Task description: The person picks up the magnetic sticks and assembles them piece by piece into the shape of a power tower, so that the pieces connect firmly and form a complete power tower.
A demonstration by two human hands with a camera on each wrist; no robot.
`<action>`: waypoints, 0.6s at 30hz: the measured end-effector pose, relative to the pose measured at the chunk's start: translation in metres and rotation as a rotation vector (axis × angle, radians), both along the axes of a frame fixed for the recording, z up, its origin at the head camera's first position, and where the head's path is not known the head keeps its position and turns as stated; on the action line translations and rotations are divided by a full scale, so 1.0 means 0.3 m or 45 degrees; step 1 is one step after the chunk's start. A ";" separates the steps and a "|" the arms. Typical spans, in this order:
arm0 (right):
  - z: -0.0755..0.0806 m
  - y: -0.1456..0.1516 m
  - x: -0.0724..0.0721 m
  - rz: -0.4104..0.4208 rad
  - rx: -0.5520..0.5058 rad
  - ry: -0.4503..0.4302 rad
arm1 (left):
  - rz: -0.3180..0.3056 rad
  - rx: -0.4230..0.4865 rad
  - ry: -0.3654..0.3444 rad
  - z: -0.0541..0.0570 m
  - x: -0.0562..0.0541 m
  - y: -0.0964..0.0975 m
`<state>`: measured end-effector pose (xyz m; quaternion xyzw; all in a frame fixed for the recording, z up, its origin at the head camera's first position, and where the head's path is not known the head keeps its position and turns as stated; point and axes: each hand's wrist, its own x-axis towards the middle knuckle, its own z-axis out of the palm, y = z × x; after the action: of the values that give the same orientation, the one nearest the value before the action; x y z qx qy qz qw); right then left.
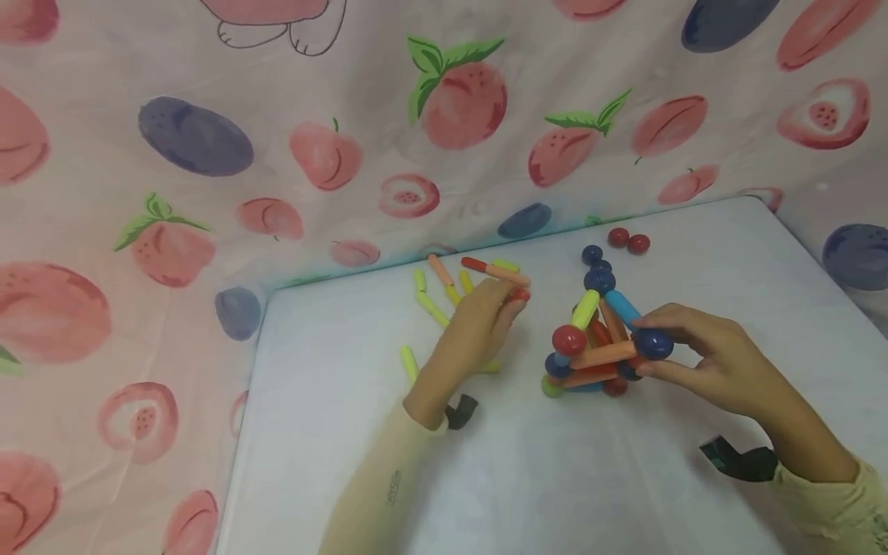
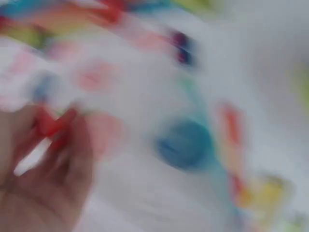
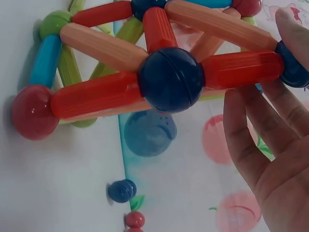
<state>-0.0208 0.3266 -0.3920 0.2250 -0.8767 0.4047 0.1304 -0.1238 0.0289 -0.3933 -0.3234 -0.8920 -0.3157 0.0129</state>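
Observation:
On the white table stands a frame point(image 1: 602, 354) of colored sticks joined by balls. My right hand point(image 1: 714, 358) holds the dark blue ball point(image 1: 654, 344) at the frame's upper right corner between thumb and fingers. In the right wrist view, a red stick point(image 3: 244, 70) runs from that ball to another blue ball point(image 3: 171, 79). To the left of the frame, my left hand point(image 1: 479, 327) pinches a bright red stick point(image 1: 520, 294), mostly hidden by the fingers. The left wrist view is blurred, with the red stick point(image 2: 48, 123) between the fingertips.
Loose sticks lie around the left hand, among them a yellow-green stick point(image 1: 409, 362), an orange stick point(image 1: 440, 270) and a red stick point(image 1: 474, 264). Behind the frame are red balls point(image 1: 619, 237) and a blue ball point(image 1: 592, 254). A fruit-patterned cloth point(image 1: 326, 154) hangs along the table's back edge.

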 end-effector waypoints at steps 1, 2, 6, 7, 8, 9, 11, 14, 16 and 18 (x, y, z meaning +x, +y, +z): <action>-0.004 -0.002 -0.003 0.014 -0.016 0.008 | -0.033 0.114 0.104 0.043 0.038 0.016; -0.007 -0.004 -0.006 0.039 -0.049 0.023 | -0.083 0.199 0.227 0.081 0.074 0.035; -0.019 -0.014 -0.018 0.125 -0.131 0.085 | -0.226 0.129 0.702 0.153 0.183 0.124; -0.020 -0.015 -0.019 0.128 -0.133 0.090 | -0.237 0.051 0.782 0.148 0.194 0.143; -0.022 -0.017 -0.019 0.125 -0.136 0.092 | -0.238 -0.030 0.844 0.138 0.201 0.157; -0.022 -0.018 -0.018 0.115 -0.128 0.092 | -0.232 -0.097 0.869 0.128 0.206 0.167; -0.023 -0.019 -0.016 0.096 -0.116 0.101 | -0.209 -0.201 0.904 0.105 0.209 0.176; -0.025 -0.019 -0.016 0.099 -0.135 0.128 | -0.214 -0.198 0.907 0.086 0.208 0.178; -0.027 -0.018 -0.015 0.103 -0.145 0.132 | -0.226 -0.173 0.917 0.080 0.204 0.176; -0.028 -0.016 -0.012 0.102 -0.151 0.128 | -0.243 -0.172 0.931 0.074 0.200 0.172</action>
<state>-0.0245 0.3218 -0.4004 0.2716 -0.8339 0.4490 0.1711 -0.0637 0.0805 -0.3710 -0.4962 -0.8132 -0.1199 0.2795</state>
